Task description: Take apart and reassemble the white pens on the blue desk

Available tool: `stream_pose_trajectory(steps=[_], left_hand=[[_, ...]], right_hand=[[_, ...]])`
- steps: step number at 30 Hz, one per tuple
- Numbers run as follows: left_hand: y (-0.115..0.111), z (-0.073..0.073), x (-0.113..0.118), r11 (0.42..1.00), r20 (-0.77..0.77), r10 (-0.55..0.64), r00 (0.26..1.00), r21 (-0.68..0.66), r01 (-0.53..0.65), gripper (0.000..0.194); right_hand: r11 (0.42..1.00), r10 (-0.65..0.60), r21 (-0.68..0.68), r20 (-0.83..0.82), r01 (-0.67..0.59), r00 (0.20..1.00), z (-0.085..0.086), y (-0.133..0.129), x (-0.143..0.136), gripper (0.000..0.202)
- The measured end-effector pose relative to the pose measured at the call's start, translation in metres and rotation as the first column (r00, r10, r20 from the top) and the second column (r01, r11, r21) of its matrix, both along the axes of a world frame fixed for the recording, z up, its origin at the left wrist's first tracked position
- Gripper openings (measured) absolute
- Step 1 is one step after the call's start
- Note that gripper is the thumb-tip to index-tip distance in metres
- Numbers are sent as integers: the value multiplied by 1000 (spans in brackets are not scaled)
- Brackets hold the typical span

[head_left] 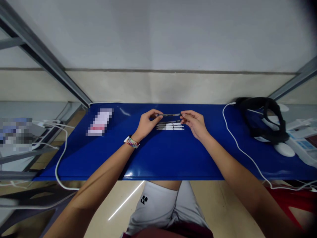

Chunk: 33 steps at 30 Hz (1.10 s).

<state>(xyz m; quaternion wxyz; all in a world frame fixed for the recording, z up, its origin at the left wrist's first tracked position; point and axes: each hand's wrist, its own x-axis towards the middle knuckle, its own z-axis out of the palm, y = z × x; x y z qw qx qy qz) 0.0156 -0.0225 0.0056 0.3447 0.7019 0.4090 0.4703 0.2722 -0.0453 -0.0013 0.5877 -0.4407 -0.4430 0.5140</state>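
A dark pen (170,115) with a paler middle section lies level between my two hands. My left hand (148,123), with a colourful woven band at the wrist, pinches its left end. At the other end, the fingers of my right hand (195,123) close on the pen's tip. Just below it, several pens (170,127) lie side by side on the blue table (173,155); the lower ones have white barrels and dark left ends. My left fingertips partly cover the left ends of the row.
A blurred-out white and pink item (100,121) lies on the table's left. To the right sit a black headset (266,115) with a white puck-shaped device (284,149) and a white cable (237,142). Grey metal posts (49,56) and a wall (173,86) bound the back.
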Motion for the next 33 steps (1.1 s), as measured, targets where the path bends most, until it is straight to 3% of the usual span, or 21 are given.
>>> stream_pose_trajectory(steps=[3,6,10,12,18,21,24,26,29,33], left_hand=[[2,-1,-1,999,-12,-5,1000,-49,4,50],[4,-2,-2,1000,-5,-13,1000,-24,13,32],[5,-2,-4,1000,-29,-15,999,11,15,24],[6,-2,-4,1000,-19,-17,1000,-16,17,36],[10,-4,-7,1000,-2,-8,1000,14,8,25],[9,-3,-7,1000,-35,5,999,-14,-5,47],[9,-2,-6,1000,28,0,1000,-14,1,25],[9,-2,-6,1000,65,-24,998,-6,24,30],[12,-2,-8,1000,38,-11,999,-9,11,23],[14,-4,-10,998,-8,54,998,-16,-54,45]], right_hand=[[1000,5,-7,4,-5,1000,1,0,1,33],[1000,8,-8,-3,-8,1000,1,0,0,33],[1000,1,-11,-22,-1,1000,1,0,0,32],[1000,-1,-12,-17,1,1000,0,1,1,32],[1000,-12,9,13,12,1000,-3,2,2,34],[1000,-15,20,18,15,1000,-4,2,2,33],[1000,-22,9,-2,22,1000,-3,2,3,32],[999,-35,-2,-24,35,999,-3,3,3,31],[999,-49,-13,-26,48,998,-4,4,3,31],[999,-43,-10,-14,43,999,-4,4,5,29]])
